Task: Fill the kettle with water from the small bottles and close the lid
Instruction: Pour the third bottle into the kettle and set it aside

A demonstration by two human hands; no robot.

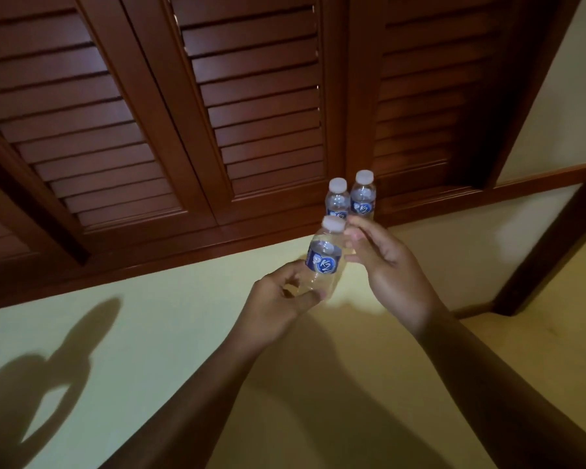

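Observation:
A small clear water bottle (323, 262) with a blue label and a white cap (334, 224) is tilted in the air over the pale yellow surface (183, 333). My left hand (278, 309) grips its lower half. My right hand (386, 265) is beside the bottle's neck, fingertips touching just under the cap, fingers apart. Two more capped small bottles (338, 199) (363, 196) stand upright side by side behind it, against the wooden frame. The kettle itself is out of view; only a kettle-like shadow (48, 377) falls at the lower left.
Dark brown louvred wooden doors (251, 96) rise behind the surface. A dark wooden post (548, 252) slants down at the right, with a pale wall (562, 96) beyond it.

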